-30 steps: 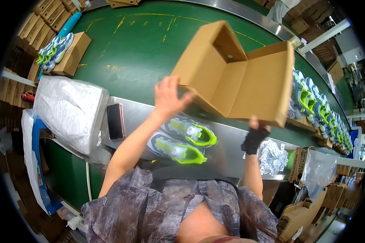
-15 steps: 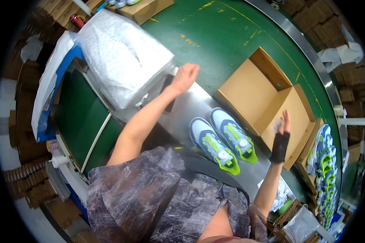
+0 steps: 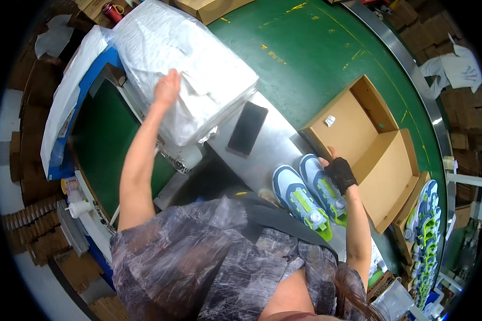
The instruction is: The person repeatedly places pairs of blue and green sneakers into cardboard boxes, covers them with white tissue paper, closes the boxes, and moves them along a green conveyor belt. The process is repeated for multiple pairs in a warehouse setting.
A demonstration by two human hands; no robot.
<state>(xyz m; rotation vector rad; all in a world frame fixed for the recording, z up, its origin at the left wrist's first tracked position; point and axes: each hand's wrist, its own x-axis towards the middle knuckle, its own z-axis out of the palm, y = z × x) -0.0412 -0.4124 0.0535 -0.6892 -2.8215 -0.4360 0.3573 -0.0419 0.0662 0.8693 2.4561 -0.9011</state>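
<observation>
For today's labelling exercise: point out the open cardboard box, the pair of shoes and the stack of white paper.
open cardboard box (image 3: 353, 128), head view, inner floor.
pair of shoes (image 3: 297, 195), head view, left shoe's upper.
stack of white paper (image 3: 198, 64), head view, top sheet.

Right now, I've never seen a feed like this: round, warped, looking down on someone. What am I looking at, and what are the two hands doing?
This is one view from a wide fisheye camera worn on a person's head, looking down, so straight edges bend toward the rim. There is no machine: two bare arms come up from the lower edge. The left hand rests on a stack of white tissue paper. The right hand, in a black fingerless glove, touches the near edge of an open cardboard shoebox; whether its grip is closed on it I cannot tell. On the metal worktop lie a pair of light-blue sneakers with lime soles and a dark phone. Beyond is a green conveyor belt.
</observation>
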